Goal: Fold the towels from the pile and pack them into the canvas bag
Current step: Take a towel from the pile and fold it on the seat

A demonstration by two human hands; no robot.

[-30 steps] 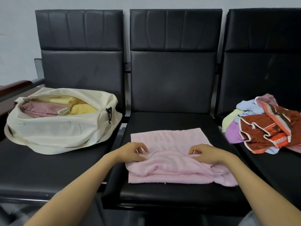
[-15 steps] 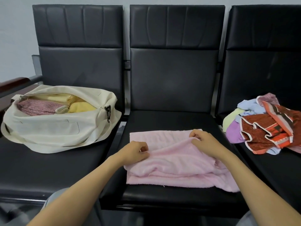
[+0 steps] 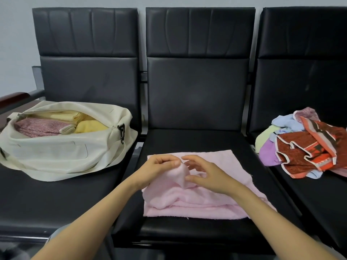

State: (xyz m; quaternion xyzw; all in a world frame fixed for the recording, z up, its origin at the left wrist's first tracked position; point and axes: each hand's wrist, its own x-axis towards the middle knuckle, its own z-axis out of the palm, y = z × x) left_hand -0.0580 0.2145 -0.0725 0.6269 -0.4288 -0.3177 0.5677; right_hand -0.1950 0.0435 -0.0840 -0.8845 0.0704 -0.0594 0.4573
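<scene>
The pink terry-cloth towel (image 3: 210, 186) lies half folded on the black padded middle seat (image 3: 197, 139), its far edge flat and its near part bunched in soft rolls. It looks light, limp and a little grippy; it should sag wherever it is not held, so I would take it by corners or along a hem and never by the middle. To its left, on the next seat, the open cream canvas bag (image 3: 62, 147) already holds folded yellow and pink towels. To the right the loose pile of coloured towels (image 3: 304, 145) waits. The left hand (image 3: 159, 167) pinches a raised corner of the pink towel between thumb and fingers. The right hand (image 3: 206, 175) hovers just beside that corner, its grip loosely spread and holding nothing, with the wrist over the bunched cloth.
</scene>
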